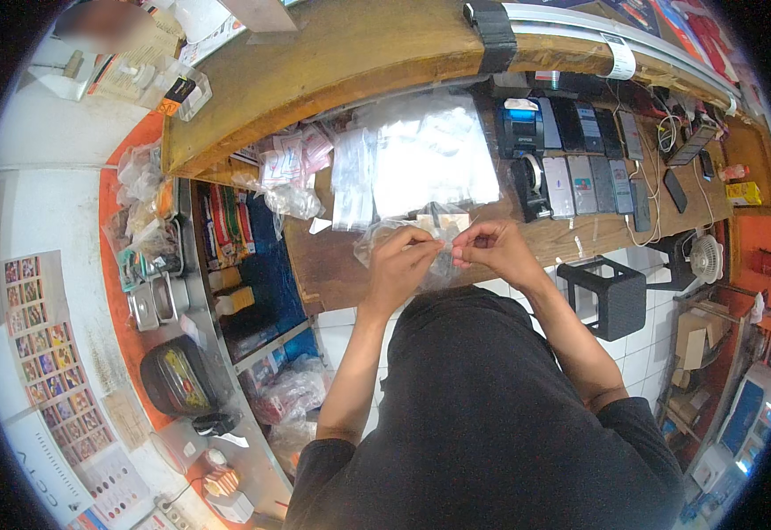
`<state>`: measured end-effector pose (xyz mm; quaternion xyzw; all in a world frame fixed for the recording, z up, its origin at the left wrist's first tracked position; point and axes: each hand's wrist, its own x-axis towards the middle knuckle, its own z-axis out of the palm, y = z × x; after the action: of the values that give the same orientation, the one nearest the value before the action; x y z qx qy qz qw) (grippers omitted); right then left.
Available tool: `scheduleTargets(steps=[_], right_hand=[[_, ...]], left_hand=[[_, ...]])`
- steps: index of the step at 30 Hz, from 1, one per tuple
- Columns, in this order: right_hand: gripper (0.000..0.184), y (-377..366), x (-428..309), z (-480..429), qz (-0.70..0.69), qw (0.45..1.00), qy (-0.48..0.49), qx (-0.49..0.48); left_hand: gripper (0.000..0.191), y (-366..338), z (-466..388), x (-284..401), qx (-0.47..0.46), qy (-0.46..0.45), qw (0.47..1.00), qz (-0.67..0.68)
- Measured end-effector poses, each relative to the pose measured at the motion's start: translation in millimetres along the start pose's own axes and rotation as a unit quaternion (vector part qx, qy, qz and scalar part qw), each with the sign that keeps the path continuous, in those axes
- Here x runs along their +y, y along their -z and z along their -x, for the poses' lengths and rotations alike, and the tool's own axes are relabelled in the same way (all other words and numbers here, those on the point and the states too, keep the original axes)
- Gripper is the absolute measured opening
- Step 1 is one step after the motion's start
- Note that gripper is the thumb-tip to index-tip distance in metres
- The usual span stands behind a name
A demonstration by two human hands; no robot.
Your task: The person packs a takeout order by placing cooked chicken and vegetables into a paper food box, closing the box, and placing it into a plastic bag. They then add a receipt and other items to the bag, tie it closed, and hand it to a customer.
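Observation:
Both hands meet over the front edge of a wooden desk (319, 265). My left hand (404, 255) pinches a piece of clear plastic bag (443, 268) between thumb and fingertips. Close beside it, my right hand (491, 250) pinches the same thin plastic. More crumpled clear plastic (375, 240) spreads behind and left of my left hand. A small tan-and-white item (451, 220) lies just beyond the fingertips, partly covered. Farther back, a brightly lit stack of clear plastic sleeves (432, 152) covers the desk. Whether anything small is inside the pinched plastic cannot be told.
Several smartphones (584, 185) lie in rows at the right, beside a small blue-and-black printer (521, 129) and a tape dispenser (532, 185). White cables (654, 199) trail there. A raised wooden counter (359, 59) runs behind. A black stool (607, 298) stands at the right.

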<state>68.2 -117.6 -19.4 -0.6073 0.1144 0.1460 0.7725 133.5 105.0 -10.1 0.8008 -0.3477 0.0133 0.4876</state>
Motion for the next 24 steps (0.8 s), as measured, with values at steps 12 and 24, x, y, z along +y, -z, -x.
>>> scheduleTargets(steps=[12,24], right_hand=[[0.02,1.1,6.2,-0.1,0.049,0.999,-0.006,0.006],[0.016,-1.8,0.9,-0.3,0.077,0.997,-0.005,0.007]], left_hand=[[0.011,-4.5,9.1,1.0,-0.023,0.027,0.999,-0.016],[0.008,1.7,4.5,6.2,-0.041,0.029,0.999,-0.006]])
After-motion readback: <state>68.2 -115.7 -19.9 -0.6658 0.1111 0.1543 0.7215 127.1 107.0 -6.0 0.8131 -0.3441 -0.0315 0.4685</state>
